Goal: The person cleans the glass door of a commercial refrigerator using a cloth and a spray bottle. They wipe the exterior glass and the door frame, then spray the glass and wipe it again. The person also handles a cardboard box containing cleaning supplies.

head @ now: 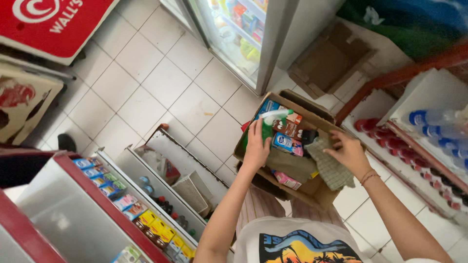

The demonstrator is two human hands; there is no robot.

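An open cardboard box (319,192) sits on the white tiled floor in front of me, holding small drink cartons (287,142) and a checked cloth (331,168). My left hand (257,143) is closed around a green spray bottle with a white trigger head (273,118) at the box's far left side. My right hand (347,150) reaches in from the right, fingers spread, touching the checked cloth near a dark item. A string bracelet sits on my right wrist.
A glass-door drinks fridge (239,34) stands beyond the box. Shelves with small cartons (126,202) run along the left. A red rack with bottles (429,141) is on the right. Flattened cardboard (326,58) lies behind the box. A red chest freezer lid (53,24) is top left.
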